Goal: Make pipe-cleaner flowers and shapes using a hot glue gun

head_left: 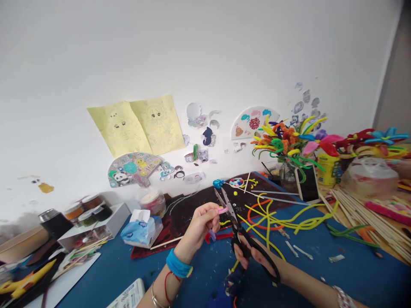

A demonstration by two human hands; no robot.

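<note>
My left hand (pixel 205 221) pinches a short pink pipe cleaner (pixel 222 210), its free end sticking out to the right. In my right hand (pixel 248 252) is a pair of black-handled scissors (pixel 236 229), with my fingers through the loops. The blades are spread and point away from me, and the pink end lies at or between them; I cannot tell whether they touch. Just past the blade tips is a small blue fuzzy piece (pixel 218 183). Below my hands lies a dark blue bundle (pixel 233 280), partly hidden.
Yellow pipe cleaners (pixel 305 222) and an orange loop spread to the right on the blue table cover (pixel 105 265). A tissue pack (pixel 141 231) stands left, a phone (pixel 307 184) and a vase of pipe-cleaner flowers (pixel 285 171) at the back right. Wooden sticks (pixel 362 214) lie far right.
</note>
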